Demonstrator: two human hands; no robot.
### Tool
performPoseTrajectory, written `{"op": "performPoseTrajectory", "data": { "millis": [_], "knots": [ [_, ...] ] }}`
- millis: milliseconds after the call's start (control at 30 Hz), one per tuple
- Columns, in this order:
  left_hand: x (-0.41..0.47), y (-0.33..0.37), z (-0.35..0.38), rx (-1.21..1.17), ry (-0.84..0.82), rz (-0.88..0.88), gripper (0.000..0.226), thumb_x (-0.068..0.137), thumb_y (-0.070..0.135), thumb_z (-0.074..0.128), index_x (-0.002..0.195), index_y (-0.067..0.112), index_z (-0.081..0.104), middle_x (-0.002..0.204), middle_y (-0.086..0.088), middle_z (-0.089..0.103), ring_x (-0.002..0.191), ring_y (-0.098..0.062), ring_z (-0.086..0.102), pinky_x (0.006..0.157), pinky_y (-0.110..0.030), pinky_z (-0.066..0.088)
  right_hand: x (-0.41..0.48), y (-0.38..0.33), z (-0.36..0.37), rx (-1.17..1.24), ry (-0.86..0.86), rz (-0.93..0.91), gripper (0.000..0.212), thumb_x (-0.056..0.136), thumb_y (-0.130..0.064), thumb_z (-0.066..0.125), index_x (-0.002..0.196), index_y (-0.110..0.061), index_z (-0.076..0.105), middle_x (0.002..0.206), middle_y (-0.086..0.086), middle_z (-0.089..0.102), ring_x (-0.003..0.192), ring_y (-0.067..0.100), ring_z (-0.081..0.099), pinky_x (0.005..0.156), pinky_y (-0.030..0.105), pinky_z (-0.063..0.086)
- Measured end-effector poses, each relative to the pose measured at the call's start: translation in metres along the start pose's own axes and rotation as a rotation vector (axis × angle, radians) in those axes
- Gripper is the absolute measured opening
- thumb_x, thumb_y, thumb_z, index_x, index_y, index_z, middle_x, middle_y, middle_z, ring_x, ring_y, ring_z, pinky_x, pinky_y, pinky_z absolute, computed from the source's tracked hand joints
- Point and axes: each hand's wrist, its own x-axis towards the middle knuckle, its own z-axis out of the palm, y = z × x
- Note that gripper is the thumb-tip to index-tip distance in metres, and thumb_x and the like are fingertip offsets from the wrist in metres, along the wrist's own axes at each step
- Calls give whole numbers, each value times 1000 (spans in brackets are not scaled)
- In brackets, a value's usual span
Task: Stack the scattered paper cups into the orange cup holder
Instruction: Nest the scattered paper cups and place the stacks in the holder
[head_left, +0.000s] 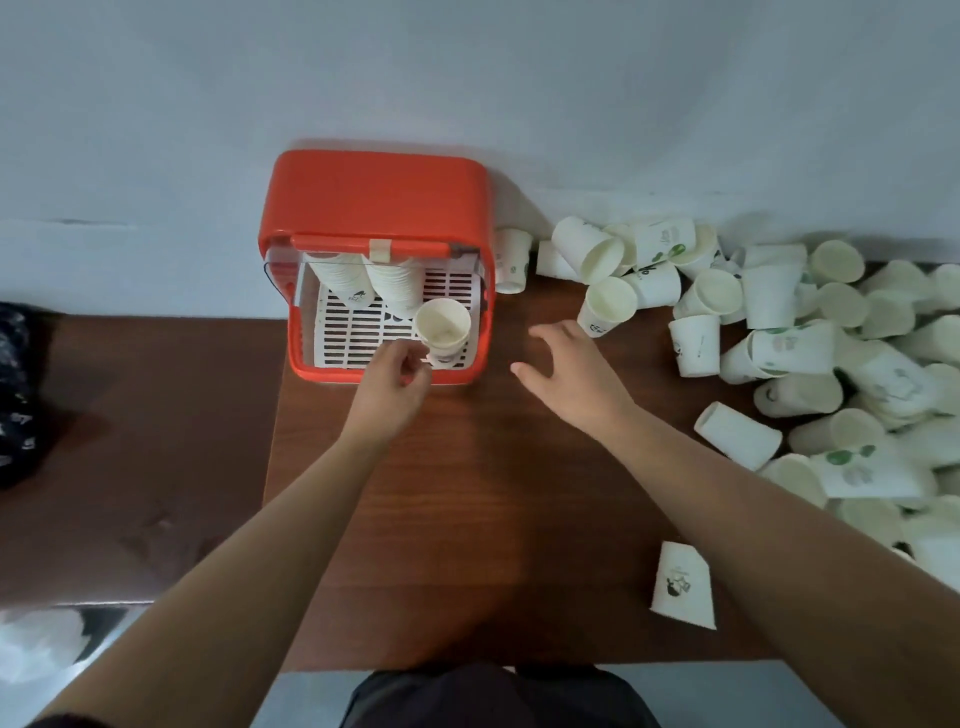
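Left hand (396, 375) at the front edge of the orange cup holder (375, 208), fingers curled at the base of an upright paper cup (443, 327) on the white slotted tray (358, 332); looks like a pinch, contact is hard to confirm. Two cup stacks (363, 283) lean beyond that hand. Right hand (569, 371) spread open, empty, over the bench (467, 493). Scattered cups (810, 358) lie to its right, nearest one just past the fingertips.
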Motion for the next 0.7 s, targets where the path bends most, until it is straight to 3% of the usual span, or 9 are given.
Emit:
{"op": "performPoseTrajectory", "data": {
  "millis": [167, 267, 433, 600, 700],
  "knots": [
    [-32, 12, 27, 64, -258, 49, 9, 92, 15, 63, 101, 17, 63, 99, 0, 66, 91, -16, 60, 81, -22, 42, -100, 75, -30, -19, 92, 336, 52, 93, -40, 62, 138, -15, 50, 139, 8, 44, 127, 23, 49, 105, 36, 40],
    [-44, 34, 61, 161, -453, 84, 14, 93, 22, 64, 105, 15, 66, 102, -1, 67, 95, -17, 62, 87, -27, 45, -163, 110, -29, 13, 170, 533, 52, 93, -36, 64, 135, -10, 50, 133, 11, 45, 122, 27, 49, 104, 37, 40],
    [-82, 86, 137, 302, -738, 147, 22, 96, 32, 60, 112, 18, 63, 110, 0, 63, 102, -18, 59, 82, -25, 41, -246, 153, -7, 62, 226, 776, 59, 86, -35, 72, 133, -6, 51, 125, 16, 47, 115, 33, 50, 100, 42, 41],
    [-127, 117, 211, 354, -886, 110, 30, 99, 35, 56, 123, 18, 60, 126, -1, 60, 115, -19, 56, 87, -26, 38, -284, 190, 25, 41, 160, 860, 65, 78, -36, 77, 125, 0, 51, 118, 24, 49, 108, 41, 50, 93, 46, 42],
    [-147, 130, 253, 338, -910, 64, 36, 97, 32, 59, 130, 18, 56, 126, -2, 61, 106, -16, 56, 88, -23, 38, -289, 209, 37, 24, 119, 796, 60, 80, -34, 72, 125, -2, 47, 122, 20, 47, 111, 38, 49, 90, 44, 44]
  ]
}}
